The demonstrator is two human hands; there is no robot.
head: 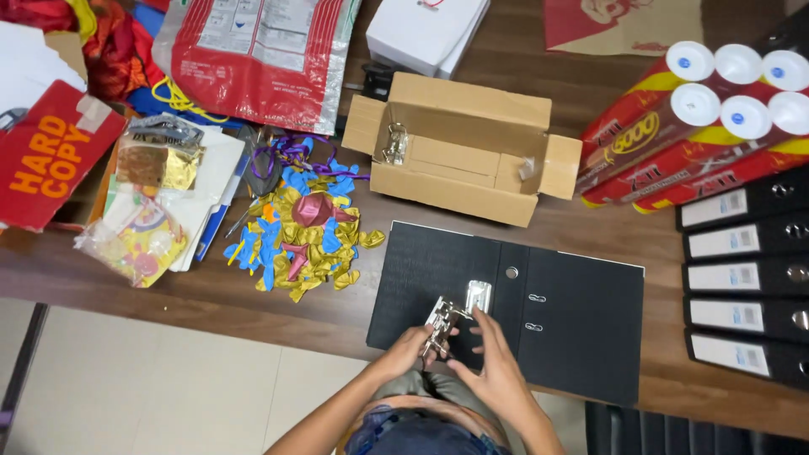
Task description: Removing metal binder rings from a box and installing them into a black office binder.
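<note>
open binder [573,324]: plain black, with silver eyelets on the spine
lever arch clip [451,318]: shiny silver metal
cardboard box [468,152]: plain brown
balloon heap [303,232]: gold, blue and purple, one dark pink piece on top
plastic bag [253,55]: red border, white middle with grey print
roll packs [674,143]: red and yellow wrap, white caps with blue centres
stacked binders [746,278]: black, with white spine labels
table [253,291]: dark brown wood grain
floor [168,388]: pale cream tiles
</note>
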